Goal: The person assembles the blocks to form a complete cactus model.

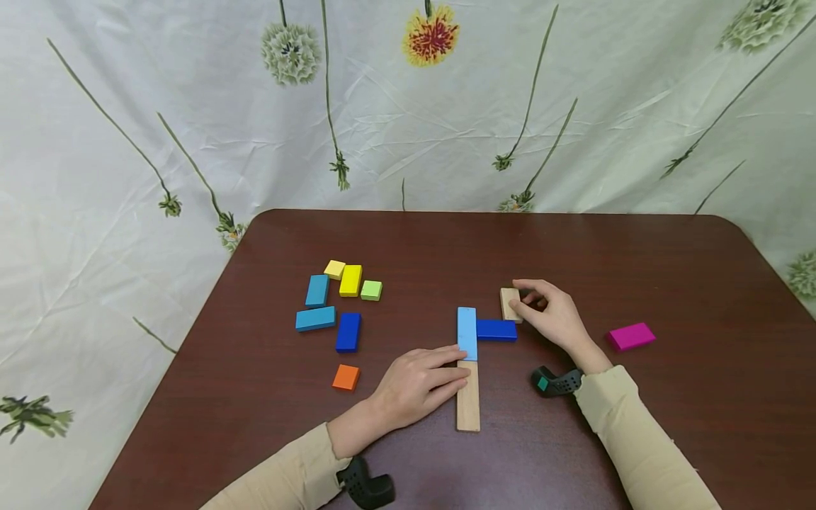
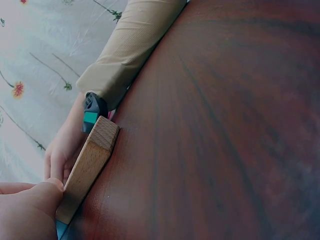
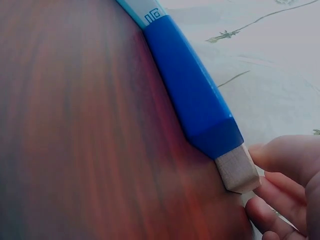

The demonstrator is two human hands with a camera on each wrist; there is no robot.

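Note:
My left hand lies across the junction of a light blue block and a long plain wooden block, its extended fingers touching them. Those two blocks form a line end to end. From the light blue block's right side a dark blue block sticks out. Beyond its far right end, a short plain wooden block is pinched by the thumb and fingers of my right hand. Seen from the right wrist, this wooden block stands against the dark blue block's end.
At the left on the brown table are several blocks, among them a yellow one, a green one, a blue one and an orange one. A magenta block lies right of my right hand.

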